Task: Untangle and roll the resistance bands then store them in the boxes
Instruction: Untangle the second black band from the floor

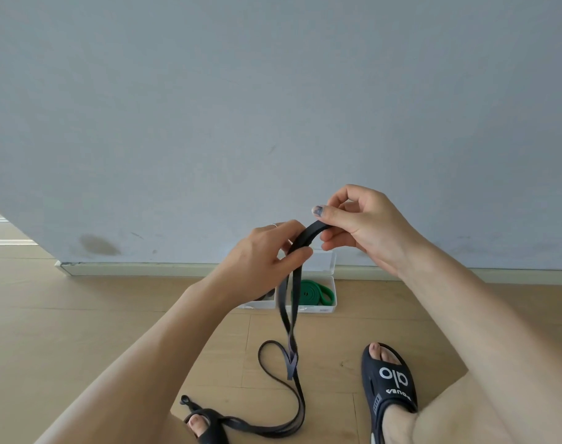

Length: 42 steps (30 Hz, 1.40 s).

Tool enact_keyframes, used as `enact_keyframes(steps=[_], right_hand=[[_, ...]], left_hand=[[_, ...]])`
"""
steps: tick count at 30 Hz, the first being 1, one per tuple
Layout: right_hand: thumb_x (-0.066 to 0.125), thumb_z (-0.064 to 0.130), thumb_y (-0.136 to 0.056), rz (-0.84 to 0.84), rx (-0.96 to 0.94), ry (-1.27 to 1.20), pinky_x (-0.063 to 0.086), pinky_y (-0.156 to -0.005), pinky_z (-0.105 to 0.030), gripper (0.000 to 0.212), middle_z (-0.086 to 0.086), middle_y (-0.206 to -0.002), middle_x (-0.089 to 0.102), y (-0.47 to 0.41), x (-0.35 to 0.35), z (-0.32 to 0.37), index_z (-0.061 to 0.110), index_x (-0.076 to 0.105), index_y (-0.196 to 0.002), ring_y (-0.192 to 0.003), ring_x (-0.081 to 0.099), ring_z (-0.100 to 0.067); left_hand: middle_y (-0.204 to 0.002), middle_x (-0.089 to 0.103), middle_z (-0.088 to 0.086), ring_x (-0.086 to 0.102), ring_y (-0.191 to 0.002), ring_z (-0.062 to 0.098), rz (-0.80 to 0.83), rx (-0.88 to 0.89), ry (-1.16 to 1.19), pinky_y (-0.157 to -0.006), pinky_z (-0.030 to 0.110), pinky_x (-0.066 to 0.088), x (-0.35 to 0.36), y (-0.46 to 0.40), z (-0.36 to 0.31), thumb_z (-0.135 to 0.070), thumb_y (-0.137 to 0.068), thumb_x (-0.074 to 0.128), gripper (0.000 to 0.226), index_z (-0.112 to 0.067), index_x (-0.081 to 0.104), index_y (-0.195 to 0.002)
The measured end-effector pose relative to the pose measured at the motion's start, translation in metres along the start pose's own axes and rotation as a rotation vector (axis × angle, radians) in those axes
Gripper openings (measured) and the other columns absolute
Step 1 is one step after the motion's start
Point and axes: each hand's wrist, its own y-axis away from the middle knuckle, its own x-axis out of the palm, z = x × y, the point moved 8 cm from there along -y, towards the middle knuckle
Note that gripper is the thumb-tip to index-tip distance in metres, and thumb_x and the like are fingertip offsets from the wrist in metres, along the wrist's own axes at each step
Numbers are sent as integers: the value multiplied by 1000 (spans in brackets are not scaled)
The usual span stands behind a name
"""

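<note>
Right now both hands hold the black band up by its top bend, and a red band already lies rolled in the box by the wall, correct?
Not quite: the head view shows the rolled band in the box is green, not red. The rest stands: left hand and right hand hold the black band up by its top bend.

Black band [292, 318], green rolled band [311, 293] — clear white box [327, 310], black slide sandal [388, 384], white lettering
</note>
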Motion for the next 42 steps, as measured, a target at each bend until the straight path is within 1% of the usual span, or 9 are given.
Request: enact_keyframes(steps=[8, 19, 24, 28, 31, 34, 37, 40, 42], right_hand=[[77, 10, -93, -8, 16, -24, 59, -62, -29, 21, -14, -75, 69, 0, 4, 0, 3, 58, -86, -66, 72, -26], [75, 10, -94, -57, 91, -39, 58, -57, -25, 19, -11, -76, 69, 1, -4, -3, 4, 58, -86, -63, 71, -21], [73, 7, -95, -50, 154, -228, 57, -57, -20, 16, -6, -72, 68, 1, -4, -6, 6, 60, -87, -61, 69, -14], [74, 8, -95, -65, 150, -164, 57, -56, -22, 16, -10, -76, 69, -1, -6, -7, 4, 59, -89, -61, 71, -17], [70, 16, -99, -53, 106, 109, 58, -61, -27, 17, -11, -82, 73, -4, -6, -9, 5, 60, -90, -66, 74, -20], [61, 17, -100, -60, -110, 651, 48, -74, -15, 7, 8, -95, 74, -4, -1, 0, 23, 66, -101, -86, 67, -3], [47, 2, -100, -51, -389, 769, 37, -76, -5, 36, 10, -112, 69, 7, 23, 19, 23, 65, -123, -96, 58, -6], [41, 13, -107, 26, -515, 901, 48, -80, -25, 31, 1, -105, 72, 15, 57, 25, 18, 62, -129, -93, 62, -18], [33, 32, -112, 96, -372, 991, 51, -80, -41, 31, 0, -96, 70, 12, 68, 9, 19, 56, -130, -89, 64, -25]], left_hand=[[-82, 63, -9, 62, -79, 19, 2, -5, -5, -72, 46, 57, 0, 0, -5, -50, -94, 57, 25, -25, 56, -91], [-83, 78, -5, 74, -82, 3, -12, -71, 173, -78, 14, 53, -12, -2, -1, -17, -98, 67, 3, -15, 69, -100], [-83, 76, -4, 76, -92, 15, 81, -204, 404, -93, 33, 55, -8, 0, 1, -24, -105, 58, 16, -14, 68, -97], [-78, 60, 2, 56, -71, 20, 149, -271, 584, -76, 31, 51, -6, 4, 5, -22, -113, 36, 37, -5, 66, -98], [-78, 61, 0, 51, -69, 19, 157, -282, 506, -73, 31, 46, -6, 5, 8, -19, -112, 39, 33, -6, 66, -98], [-77, 63, -2, 54, -69, 18, 167, -310, 422, -74, 32, 48, -4, 5, 10, -21, -110, 44, 30, -10, 67, -95], [-73, 65, -8, 57, -66, 13, 183, -317, 337, -71, 26, 49, 1, 4, 8, -21, -108, 47, 28, -14, 68, -90], [-63, 64, -14, 57, -61, 6, 168, -336, 296, -65, 15, 47, 2, 2, 7, -20, -106, 48, 33, -16, 63, -76], [-59, 64, -14, 57, -57, 1, 147, -347, 300, -61, 10, 44, 1, 3, 8, -19, -106, 47, 36, -14, 61, -73]])
